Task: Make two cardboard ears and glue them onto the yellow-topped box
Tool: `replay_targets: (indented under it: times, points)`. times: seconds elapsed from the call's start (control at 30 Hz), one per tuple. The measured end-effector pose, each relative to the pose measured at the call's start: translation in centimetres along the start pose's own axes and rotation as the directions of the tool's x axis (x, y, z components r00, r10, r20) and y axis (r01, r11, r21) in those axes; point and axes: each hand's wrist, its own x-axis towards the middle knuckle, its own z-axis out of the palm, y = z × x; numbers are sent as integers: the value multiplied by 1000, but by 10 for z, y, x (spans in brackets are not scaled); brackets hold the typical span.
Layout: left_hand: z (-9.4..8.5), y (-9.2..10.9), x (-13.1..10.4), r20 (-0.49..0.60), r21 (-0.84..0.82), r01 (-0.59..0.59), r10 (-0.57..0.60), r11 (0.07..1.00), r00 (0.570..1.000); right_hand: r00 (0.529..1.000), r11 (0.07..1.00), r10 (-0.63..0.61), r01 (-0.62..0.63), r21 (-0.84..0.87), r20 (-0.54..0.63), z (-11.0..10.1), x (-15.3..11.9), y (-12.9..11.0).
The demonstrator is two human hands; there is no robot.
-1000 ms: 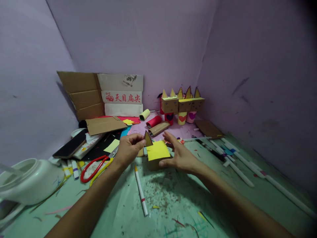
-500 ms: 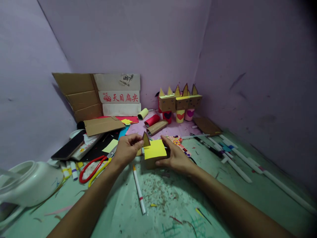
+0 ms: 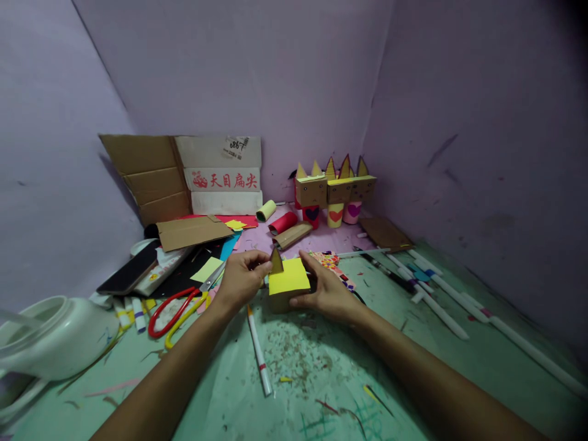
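Observation:
A small cardboard box (image 3: 289, 277) with a bright yellow top is in the middle, above the green table. My right hand (image 3: 326, 291) grips its right side, thumb at the front and fingers behind. Between the thumb and fingers of my left hand (image 3: 245, 275) is a pointed cardboard ear (image 3: 276, 261), upright at the left edge of the yellow top. Whether the ear's base touches the box cannot be made out. A white marker (image 3: 260, 352) with an orange end lies below the box.
Red-and-yellow scissors (image 3: 174, 313) and a white teapot (image 3: 59, 340) are at left. Box-headed figures (image 3: 337, 193) stand at the back beside paper tubes (image 3: 282, 223). Opened cardboard (image 3: 223, 177) leans on the wall. White rods (image 3: 441, 315) lie at right, scraps (image 3: 303, 367) in front.
My left hand has moved slightly right with the ear, which now stands more upright against the yellow top. My right hand and the box have hardly moved.

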Motion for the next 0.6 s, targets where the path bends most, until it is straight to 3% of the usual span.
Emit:
replay_targets:
  times: [0.6]
  points:
    - [-2,-7,0,-21,11,13,-13,1000,1000,1000,1000,12,-12,9,-21,1,2,5]
